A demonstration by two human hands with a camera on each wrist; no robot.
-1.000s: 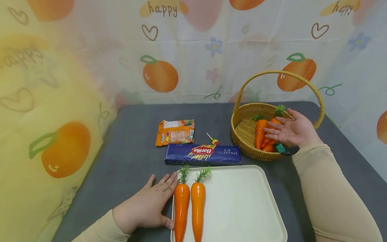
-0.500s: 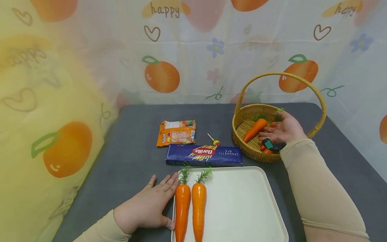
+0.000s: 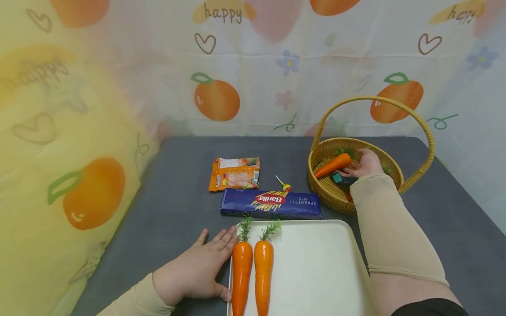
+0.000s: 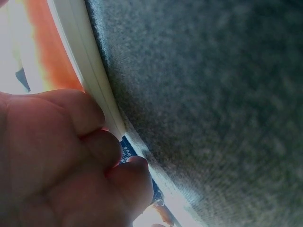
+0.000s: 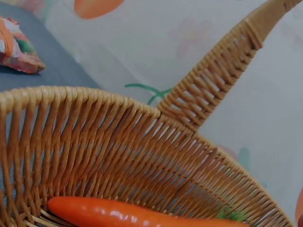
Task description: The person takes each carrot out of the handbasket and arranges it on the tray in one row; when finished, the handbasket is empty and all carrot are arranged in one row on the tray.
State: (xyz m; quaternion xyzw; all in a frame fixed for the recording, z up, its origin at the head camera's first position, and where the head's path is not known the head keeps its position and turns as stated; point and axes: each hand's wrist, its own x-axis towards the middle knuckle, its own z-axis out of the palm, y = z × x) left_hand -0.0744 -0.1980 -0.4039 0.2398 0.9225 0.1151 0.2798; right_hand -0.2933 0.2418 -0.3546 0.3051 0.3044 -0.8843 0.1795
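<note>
The upper carrot (image 3: 330, 166) is seen lying slanted in the wicker basket (image 3: 331, 198), which is placed at one o'clock from the white tray (image 3: 316, 267) on the dark worktop (image 3: 178, 184); its tip is pointed to about eight o'clock. The right hand (image 3: 367, 163) is reached into the basket, just beside the thick end, but whether anything is gripped cannot be told, as its fingers are partly hidden. The left hand (image 3: 195, 270) is laid against the tray's nine o'clock edge, fingers fairly straight, thumb set apart. The grasp is probably best made round the thick body rather than the leaves, with the basket handle (image 5: 213, 82) given room. Near the tray's nine o'clock edge, an outer carrot (image 3: 242, 272) and an inner carrot (image 3: 263, 272) are laid side by side, tips cut off by the frame. Deeper contents of the basket are covered by hand and sleeve; only a green tuft (image 3: 386, 168) shows at three o'clock. No fingers are shown in the right wrist view, and the left wrist view is partly washed out by glare.
</note>
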